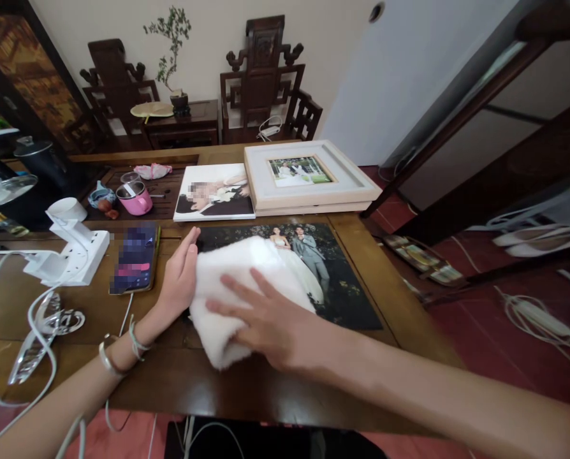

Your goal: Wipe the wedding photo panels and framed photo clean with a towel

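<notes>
A white fluffy cloth lies on the left part of a large dark wedding photo print on the wooden table. My right hand rests flat on the cloth with its fingers spread. My left hand stands on its edge at the left side of the cloth and print, fingers straight and together, touching them. Bracelets circle my left wrist.
A phone on a cable lies left of my left hand. A white power strip and cables sit further left. Behind the print are a second photo print, a stacked white frame, a pink cup and carved chairs.
</notes>
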Tool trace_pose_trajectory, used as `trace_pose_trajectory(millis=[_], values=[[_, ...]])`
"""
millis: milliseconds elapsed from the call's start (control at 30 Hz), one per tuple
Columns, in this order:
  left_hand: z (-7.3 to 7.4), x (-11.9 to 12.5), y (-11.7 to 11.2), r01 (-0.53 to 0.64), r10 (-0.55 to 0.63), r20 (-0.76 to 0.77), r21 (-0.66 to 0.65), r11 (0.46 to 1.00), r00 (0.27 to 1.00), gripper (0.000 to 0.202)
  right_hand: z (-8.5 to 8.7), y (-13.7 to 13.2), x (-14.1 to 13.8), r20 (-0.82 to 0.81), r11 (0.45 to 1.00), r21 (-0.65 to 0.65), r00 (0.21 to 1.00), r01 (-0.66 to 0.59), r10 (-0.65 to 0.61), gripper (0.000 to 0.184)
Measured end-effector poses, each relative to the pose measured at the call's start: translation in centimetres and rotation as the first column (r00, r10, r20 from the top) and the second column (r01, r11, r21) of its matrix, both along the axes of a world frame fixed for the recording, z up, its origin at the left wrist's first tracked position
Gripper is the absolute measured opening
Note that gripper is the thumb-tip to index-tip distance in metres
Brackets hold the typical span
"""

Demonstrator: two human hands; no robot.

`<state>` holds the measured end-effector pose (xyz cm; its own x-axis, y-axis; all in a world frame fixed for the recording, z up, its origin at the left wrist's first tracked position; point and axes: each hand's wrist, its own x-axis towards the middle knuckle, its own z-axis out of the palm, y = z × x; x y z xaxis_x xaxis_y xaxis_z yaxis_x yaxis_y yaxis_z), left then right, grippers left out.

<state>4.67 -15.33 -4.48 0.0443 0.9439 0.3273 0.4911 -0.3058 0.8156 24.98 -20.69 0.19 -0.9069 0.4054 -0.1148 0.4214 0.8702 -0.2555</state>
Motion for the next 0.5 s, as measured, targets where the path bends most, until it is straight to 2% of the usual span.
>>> trace_pose_trajectory(millis=[100, 200, 300, 400, 500], values=[[-0.1, 0.2, -0.3, 0.073, -0.071, -0.131, 0.01, 0.997, 0.989, 0.055, 0.4, -1.5, 2.0, -0.073, 0.996, -0.063, 0.995, -0.066, 0.061, 0.036], [0.0, 0.5, -0.7, 0.175, -0.181, -0.36, -0.048, 0.983, 0.915, 0.054, 1.0, -1.6, 4.4, -0.108, 0.993, -0.117, 0.993, 0.029, -0.042, 0.049], [0.0, 0.7, -0.8, 0.192, -0.214, -0.481, -0.094, 0.977, 0.85, 0.052, 1.3, -0.2, 5.8, -0.121, 0.975, -0.098, 0.97, 0.2, -0.211, 0.059], [-0.2, 0.6, -0.7, 0.189, -0.209, -0.51, -0.092, 0.978, 0.835, 0.049, 1.3, 2.1, 5.4, -0.146, 0.923, -0.068, 0.911, 0.379, -0.385, 0.064], [-0.4, 0.5, -0.5, 0.193, -0.199, -0.496, -0.064, 0.979, 0.845, 0.047, 1.3, 4.8, 3.1, -0.233, 0.866, -0.136, 0.834, 0.481, -0.499, 0.066]])
